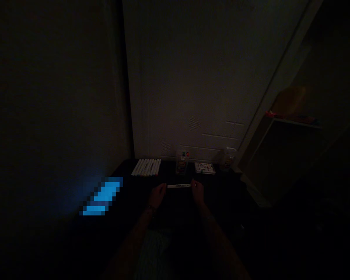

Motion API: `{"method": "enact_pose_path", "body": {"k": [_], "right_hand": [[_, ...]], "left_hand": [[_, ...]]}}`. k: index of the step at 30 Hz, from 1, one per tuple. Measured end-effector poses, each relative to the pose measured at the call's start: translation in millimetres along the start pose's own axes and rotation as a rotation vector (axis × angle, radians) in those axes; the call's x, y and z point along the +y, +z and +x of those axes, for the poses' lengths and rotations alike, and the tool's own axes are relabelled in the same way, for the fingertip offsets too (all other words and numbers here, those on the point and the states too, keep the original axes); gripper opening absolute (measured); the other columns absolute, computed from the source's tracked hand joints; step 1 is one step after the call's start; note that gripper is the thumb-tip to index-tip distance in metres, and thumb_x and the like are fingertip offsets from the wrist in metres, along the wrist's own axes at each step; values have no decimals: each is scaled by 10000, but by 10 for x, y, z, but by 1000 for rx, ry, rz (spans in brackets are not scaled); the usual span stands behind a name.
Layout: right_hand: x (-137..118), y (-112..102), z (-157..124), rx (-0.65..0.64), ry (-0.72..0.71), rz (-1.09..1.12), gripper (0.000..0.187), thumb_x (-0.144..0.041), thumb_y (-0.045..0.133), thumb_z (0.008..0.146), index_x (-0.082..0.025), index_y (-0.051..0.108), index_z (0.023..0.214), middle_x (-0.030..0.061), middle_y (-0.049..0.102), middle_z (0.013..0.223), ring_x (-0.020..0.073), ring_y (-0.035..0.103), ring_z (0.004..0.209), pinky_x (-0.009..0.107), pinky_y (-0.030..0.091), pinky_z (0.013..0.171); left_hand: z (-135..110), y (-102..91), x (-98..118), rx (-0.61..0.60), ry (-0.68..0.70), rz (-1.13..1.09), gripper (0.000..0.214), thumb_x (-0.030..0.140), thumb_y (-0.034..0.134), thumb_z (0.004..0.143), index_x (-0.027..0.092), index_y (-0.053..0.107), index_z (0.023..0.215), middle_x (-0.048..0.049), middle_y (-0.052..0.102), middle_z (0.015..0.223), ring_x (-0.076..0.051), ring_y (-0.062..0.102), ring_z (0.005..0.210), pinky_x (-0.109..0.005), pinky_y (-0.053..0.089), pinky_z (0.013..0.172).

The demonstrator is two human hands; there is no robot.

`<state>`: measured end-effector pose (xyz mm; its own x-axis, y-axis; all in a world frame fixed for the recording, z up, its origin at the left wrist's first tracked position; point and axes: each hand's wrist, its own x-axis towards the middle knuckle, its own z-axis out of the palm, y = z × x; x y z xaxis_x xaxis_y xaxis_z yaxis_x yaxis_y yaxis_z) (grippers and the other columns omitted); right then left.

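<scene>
1. Plainly, the scene is very dark: a black table (pixel 221 194) set against a pale wall, with both of the person's bare hands out over its middle.
2. The left hand (pixel 156 195) pinches one end of a white marker (pixel 179 186), and the right hand (pixel 197 191) pinches the other end; the fingers of each are drawn in narrow around the pen's tips.
3. The marker is held level just above the table's middle, its long axis running left to right, parallel to the table's far edge. Each hand sits at its own end, so neither is nearer than the other; the pen lies straight between the two sets of fingertips.
4. Whether either end is a cap being gripped apart from the barrel cannot be told in this light.
5. Along the far edge, toward the far left corner, lies a row of white markers (pixel 146 167) side by side, their long axes pointing away from the person.
6. Near the middle of the far edge stands a small clear container (pixel 181 162), and just right of it lies a flat printed card (pixel 204 168); another clear container (pixel 228 158) stands toward the far right corner.
7. A blue glowing patch (pixel 102 196), blurred, shows at the table's left edge.
</scene>
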<state>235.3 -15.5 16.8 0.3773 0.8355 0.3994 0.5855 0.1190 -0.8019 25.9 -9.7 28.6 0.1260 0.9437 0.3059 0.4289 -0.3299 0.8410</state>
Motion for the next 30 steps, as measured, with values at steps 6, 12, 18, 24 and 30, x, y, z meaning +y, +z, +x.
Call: {"method": "enact_pose_path", "body": {"k": [6, 12, 18, 24, 30], "right_hand": [[10, 21, -6, -9, 7, 7, 497, -459, 290, 824, -131, 608, 627, 39, 593, 594, 121, 478, 550, 199, 293, 505], [12, 20, -5, -26, 29, -13, 498, -461, 289, 824, -135, 622, 650, 48, 600, 609, 128, 484, 558, 204, 298, 512], [-10, 15, 2, -5, 6, -50, 483, -446, 290, 825, -144, 577, 581, 15, 554, 542, 110, 452, 523, 197, 287, 504], [-45, 6, -6, 2, 15, -33, 472, -439, 296, 825, -143, 591, 605, 29, 574, 578, 120, 473, 551, 200, 284, 493], [-44, 22, -6, 2, 25, -55, 476, -432, 293, 830, -147, 603, 607, 21, 558, 554, 122, 473, 532, 206, 266, 473]], "left_hand": [[-27, -11, 55, 36, -21, 6, 408, 494, 339, 771, 171, 544, 629, 26, 491, 510, -108, 444, 516, -212, 328, 524], [-27, -10, 70, 34, -38, 26, 401, 472, 351, 771, 159, 594, 711, 7, 552, 565, -119, 475, 551, -214, 344, 537], [7, 3, 21, 29, -40, 36, 381, 453, 357, 772, 158, 598, 765, -5, 584, 615, -135, 513, 605, -212, 357, 561], [15, 1, -44, 0, 13, 66, 368, 441, 332, 786, 168, 543, 658, 34, 495, 534, -100, 457, 532, -198, 325, 525], [3, -5, -29, 3, -18, 38, 388, 454, 324, 788, 167, 546, 651, 26, 501, 528, -107, 459, 528, -206, 327, 519]]}}
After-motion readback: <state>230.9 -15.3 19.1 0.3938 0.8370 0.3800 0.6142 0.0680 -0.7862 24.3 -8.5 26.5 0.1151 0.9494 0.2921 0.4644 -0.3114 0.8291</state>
